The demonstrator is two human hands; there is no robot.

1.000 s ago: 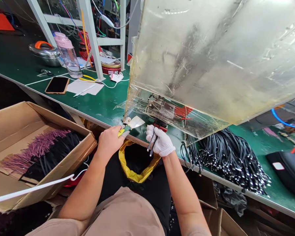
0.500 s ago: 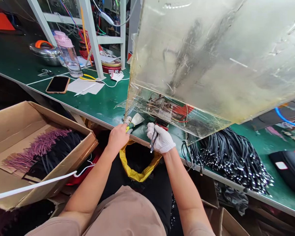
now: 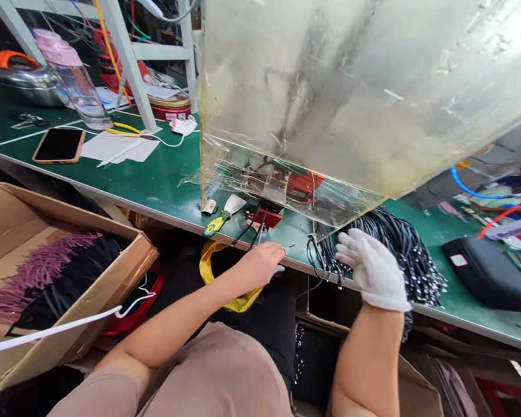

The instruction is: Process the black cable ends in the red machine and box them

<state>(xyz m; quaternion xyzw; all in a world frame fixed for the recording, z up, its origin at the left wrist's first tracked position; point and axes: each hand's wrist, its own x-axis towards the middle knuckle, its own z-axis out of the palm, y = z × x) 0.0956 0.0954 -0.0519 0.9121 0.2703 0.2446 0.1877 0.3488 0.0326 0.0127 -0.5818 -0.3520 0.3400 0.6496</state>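
Head view: the left hand (image 3: 263,266) is curled near dark cables (image 3: 257,230) at a red block (image 3: 267,218), its grip hidden. The gloved right hand (image 3: 377,271) is loosely spread by the cable bundle (image 3: 410,260), right. Separating single cables should limit snags; the panel (image 3: 351,98) edge leaves low clearance.

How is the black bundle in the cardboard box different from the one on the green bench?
The box bundle shows a fringe of pink strands, while the bench bundle shows many small shiny tips. The box bundle lies within cardboard walls; the bench bundle lies on the open bench, partly hidden by the gloved right hand. Both have many black lengths gathered together.
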